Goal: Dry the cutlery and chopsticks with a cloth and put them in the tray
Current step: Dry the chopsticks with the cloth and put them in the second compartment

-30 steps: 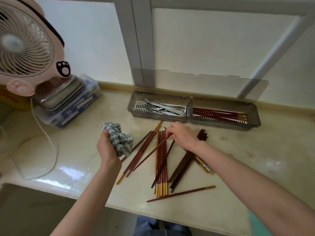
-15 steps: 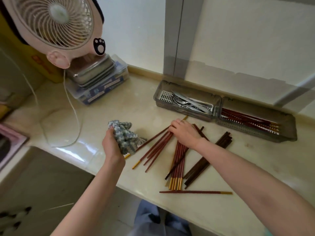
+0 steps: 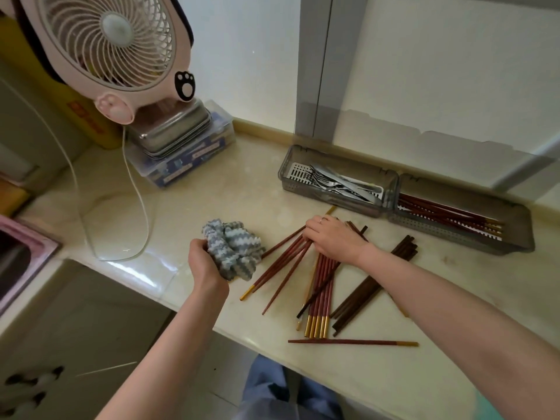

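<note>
The desk (image 3: 212, 192) carries a two-compartment tray (image 3: 454, 237) along its back edge: forks and knives (image 3: 339, 181) left, dried chopsticks (image 3: 448, 212) right. Loose chopsticks (image 3: 321, 277) lie scattered toward the front edge; one (image 3: 351, 341) lies right along that edge and a careless sweep could knock it off. The right hand (image 3: 335, 242) presses on the pile, grasp unclear. The left hand (image 3: 206, 262) is closed on the cloth (image 3: 233, 248). The fan (image 3: 112, 50) and its cord (image 3: 136, 192) lie well left.

Soft window daylight — countertop (image 3: 194, 201) glare, edges warped, slightly soft.
</note>
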{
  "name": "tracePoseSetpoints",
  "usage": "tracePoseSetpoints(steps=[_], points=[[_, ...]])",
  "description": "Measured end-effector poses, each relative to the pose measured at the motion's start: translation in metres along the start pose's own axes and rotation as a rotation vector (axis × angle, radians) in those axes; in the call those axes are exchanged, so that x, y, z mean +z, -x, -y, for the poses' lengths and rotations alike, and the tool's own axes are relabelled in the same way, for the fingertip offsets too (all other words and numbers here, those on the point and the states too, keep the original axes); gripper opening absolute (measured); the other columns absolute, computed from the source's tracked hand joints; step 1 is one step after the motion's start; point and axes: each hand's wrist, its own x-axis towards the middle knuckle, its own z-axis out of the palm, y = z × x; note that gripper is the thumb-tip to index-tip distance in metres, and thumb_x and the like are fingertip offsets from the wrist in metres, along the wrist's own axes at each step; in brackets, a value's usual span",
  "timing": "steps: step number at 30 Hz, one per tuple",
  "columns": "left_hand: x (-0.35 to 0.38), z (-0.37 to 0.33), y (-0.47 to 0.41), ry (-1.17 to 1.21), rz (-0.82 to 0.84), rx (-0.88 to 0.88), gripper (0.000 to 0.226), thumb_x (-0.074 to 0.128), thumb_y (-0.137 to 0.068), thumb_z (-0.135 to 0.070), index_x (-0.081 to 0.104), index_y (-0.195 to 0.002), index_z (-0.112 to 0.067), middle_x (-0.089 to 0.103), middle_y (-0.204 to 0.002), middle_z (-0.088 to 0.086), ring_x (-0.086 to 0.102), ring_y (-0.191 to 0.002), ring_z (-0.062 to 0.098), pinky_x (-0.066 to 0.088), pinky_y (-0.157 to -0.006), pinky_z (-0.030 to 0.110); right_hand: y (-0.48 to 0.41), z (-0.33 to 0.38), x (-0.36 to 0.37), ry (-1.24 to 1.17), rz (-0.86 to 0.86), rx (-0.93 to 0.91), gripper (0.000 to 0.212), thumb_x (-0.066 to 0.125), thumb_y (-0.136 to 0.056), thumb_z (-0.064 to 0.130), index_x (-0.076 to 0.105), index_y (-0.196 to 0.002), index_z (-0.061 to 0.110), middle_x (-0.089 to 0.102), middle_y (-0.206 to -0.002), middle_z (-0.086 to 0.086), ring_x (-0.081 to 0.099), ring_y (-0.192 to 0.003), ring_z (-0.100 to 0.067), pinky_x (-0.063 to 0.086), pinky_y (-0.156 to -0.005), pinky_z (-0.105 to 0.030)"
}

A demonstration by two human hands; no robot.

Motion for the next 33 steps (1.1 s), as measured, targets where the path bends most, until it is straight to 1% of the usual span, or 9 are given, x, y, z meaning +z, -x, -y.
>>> tracePoseSetpoints(steps=[7, 11, 16, 19, 22, 26, 29, 31, 33], points=[[0.005, 0.008, -0.006, 0.004, 0.157, -0.038, 0.021, 0.034, -0.088, -0.019, 0.052, -0.079, -0.013, 0.059, -0.082, 0.006, 0.058, -0.076, 0.022, 0.048, -0.07, 0.034, 0.04, 0.01, -0.052, -0.383, -0.149, 0.337, 0.02, 0.054, -0.08, 0.01, 0.05, -0.1, 0.009, 0.054, -0.083, -0.004, 0.058, -0.064, -0.022, 0.052, -0.061, -0.036], [0.034, 0.021, 0.007, -0.051, 0.369, -0.089, 0.026, 0.033, -0.091, -0.019, 0.057, -0.092, -0.01, 0.064, -0.09, 0.01, 0.061, -0.084, 0.026, 0.051, -0.072, 0.036, 0.038, 0.05, -0.085, -0.765, 0.016, 0.473, 0.013, 0.051, -0.086, 0.015, 0.044, -0.094, 0.023, 0.05, -0.078, 0.0, 0.049, -0.063, -0.01, 0.042, -0.065, -0.027], [0.058, 0.037, 0.016, -0.163, 0.608, -0.077, 0.035, 0.036, -0.09, -0.022, 0.065, -0.105, -0.009, 0.065, -0.113, 0.019, 0.061, -0.104, 0.033, 0.044, -0.098, 0.05, 0.048, 0.064, -0.091, -1.374, 0.176, 0.618, 0.032, 0.049, -0.086, 0.005, 0.044, -0.117, 0.003, 0.048, -0.071, -0.004, 0.049, -0.064, -0.012, 0.043, -0.06, -0.024], [0.065, 0.044, 0.021, -0.276, 0.72, -0.034, 0.034, 0.037, -0.095, -0.025, 0.065, -0.109, -0.011, 0.069, -0.108, 0.013, 0.065, -0.1, 0.03, 0.047, -0.095, 0.047, 0.063, 0.057, -0.096, -1.529, 0.181, 0.593, 0.01, 0.044, -0.096, 0.008, 0.045, -0.104, 0.002, 0.051, -0.065, -0.004, 0.046, -0.048, -0.006, 0.032, -0.043, -0.016], [0.066, 0.051, 0.024, -0.365, 0.846, 0.005, 0.03, 0.041, -0.096, -0.019, 0.058, -0.12, -0.012, 0.068, -0.111, 0.012, 0.066, -0.099, 0.028, 0.054, -0.083, 0.039, 0.073, 0.055, -0.093, -1.586, 0.191, 0.58, 0.02, 0.039, -0.101, 0.021, 0.05, -0.088, 0.012, 0.056, -0.06, -0.005, 0.04, -0.039, -0.008, 0.023, -0.037, -0.015], [0.073, 0.063, 0.029, -0.43, 0.857, -0.034, 0.022, 0.056, -0.085, -0.014, 0.062, -0.104, -0.005, 0.071, -0.096, 0.009, 0.069, -0.085, 0.019, 0.056, -0.071, 0.027, 0.077, 0.057, -0.088, -1.653, 0.204, 0.638, 0.02, 0.036, -0.102, 0.014, 0.049, -0.087, 0.013, 0.056, -0.048, 0.001, 0.037, -0.03, -0.003, 0.021, -0.033, -0.012], [0.08, 0.07, 0.033, -0.463, 0.735, -0.006, 0.006, 0.059, -0.084, -0.001, 0.063, -0.089, 0.0, 0.071, -0.081, 0.01, 0.07, -0.07, 0.016, 0.057, -0.063, 0.023, 0.08, 0.061, -0.086, -1.617, 0.225, 0.68, 0.02, 0.039, -0.101, 0.015, 0.053, -0.088, 0.01, 0.06, -0.053, -0.002, 0.053, -0.04, -0.009, 0.039, -0.042, -0.016], [0.086, 0.071, 0.031, -0.417, 0.659, 0.019, 0.005, 0.059, -0.083, 0.004, 0.063, -0.084, 0.001, 0.071, -0.07, 0.006, 0.069, -0.062, 0.014, 0.056, -0.058, 0.023, 0.085, 0.063, -0.082, -1.606, 0.181, 0.673, 0.022, 0.043, -0.1, 0.023, 0.059, -0.089, 0.011, 0.065, -0.06, -0.007, 0.065, -0.059, -0.021, 0.053, -0.072, -0.025], [0.091, 0.068, 0.024, -0.359, 0.582, 0.031, 0.005, 0.06, -0.082, 0.005, 0.062, -0.082, 0.001, 0.07, -0.066, 0.005, 0.068, -0.058, 0.014, 0.057, -0.057, 0.025, 0.094, 0.066, -0.08, -1.578, 0.134, 0.695, 0.03, 0.043, -0.099, 0.029, 0.064, -0.082, 0.015, 0.066, -0.064, -0.01, 0.067, -0.073, -0.023, 0.047, -0.087, -0.023]])
